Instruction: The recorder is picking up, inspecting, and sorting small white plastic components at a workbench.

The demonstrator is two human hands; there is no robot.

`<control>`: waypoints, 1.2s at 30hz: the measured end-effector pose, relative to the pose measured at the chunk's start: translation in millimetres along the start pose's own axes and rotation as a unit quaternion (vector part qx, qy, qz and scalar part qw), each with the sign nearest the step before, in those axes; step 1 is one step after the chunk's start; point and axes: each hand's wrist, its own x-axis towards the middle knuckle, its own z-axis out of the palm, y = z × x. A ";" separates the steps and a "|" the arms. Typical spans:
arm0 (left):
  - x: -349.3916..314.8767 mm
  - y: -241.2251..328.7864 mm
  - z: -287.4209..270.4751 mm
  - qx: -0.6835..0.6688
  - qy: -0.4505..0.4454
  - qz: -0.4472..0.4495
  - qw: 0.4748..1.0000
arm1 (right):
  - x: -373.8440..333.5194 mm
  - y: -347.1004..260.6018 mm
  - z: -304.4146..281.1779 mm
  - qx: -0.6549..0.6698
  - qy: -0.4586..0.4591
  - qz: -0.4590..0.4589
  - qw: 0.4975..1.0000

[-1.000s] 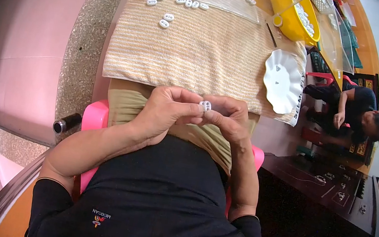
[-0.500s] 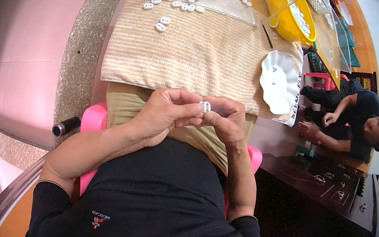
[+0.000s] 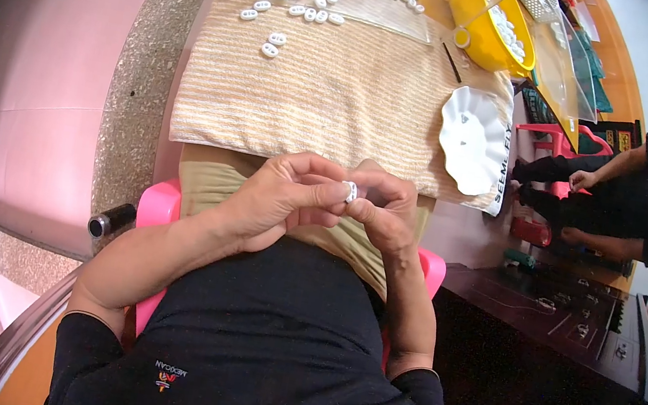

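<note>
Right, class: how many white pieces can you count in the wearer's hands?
1 visible: a small white piece at the fingertips, between the left hand and the right hand. The fingers may hide others.

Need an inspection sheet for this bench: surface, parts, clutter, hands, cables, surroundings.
Surface: striped towel, rumpled near its front edge.
Parts: one white piece held; many similar ones heaped on a clear tray, a few loose on the towel, more in the yellow bowl.
Clutter: thin dark stick; white scalloped dish with two small dark marks, nature unclear.
Hands: left hand and right hand pinch the held piece together.
Cables: nothing seen for certain.
Surroundings: pink chair under the worker; another person at right.
</note>
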 end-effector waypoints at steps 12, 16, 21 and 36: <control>-3.9 -1.7 0.9 0.014 -0.013 0.007 1.000 | -3.0 -9.6 5.8 0.005 -0.043 -0.028 0.999; -3.9 -3.2 1.0 0.017 -0.003 0.016 1.000 | -3.2 -15.0 13.1 -0.009 -0.004 -0.022 1.000; -2.6 -3.7 0.6 0.015 -0.015 0.040 0.999 | -2.8 -6.4 9.4 -0.010 -0.009 -0.039 0.999; 0.5 1.8 2.8 0.010 0.008 0.033 0.999 | 21.6 -34.9 -8.0 -0.043 -0.036 0.032 0.998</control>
